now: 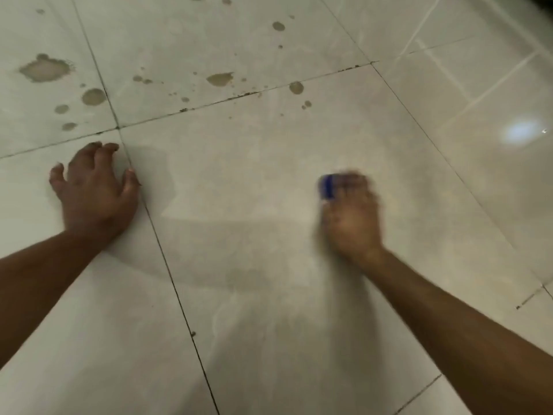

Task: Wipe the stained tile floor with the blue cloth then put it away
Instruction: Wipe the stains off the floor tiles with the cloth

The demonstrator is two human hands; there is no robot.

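Blue cloth (326,187) bunched under right hand (351,215), fingers clenched on it; soft, light, best gripped wadded. Left hand (92,190) splayed, braced on tile floor (239,175).

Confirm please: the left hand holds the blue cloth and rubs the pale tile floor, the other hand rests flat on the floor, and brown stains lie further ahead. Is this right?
Not quite. In the head view the blue cloth is under the right hand, which is blurred; the left hand is the one resting on the pale tile floor. The brown stains do lie further ahead.
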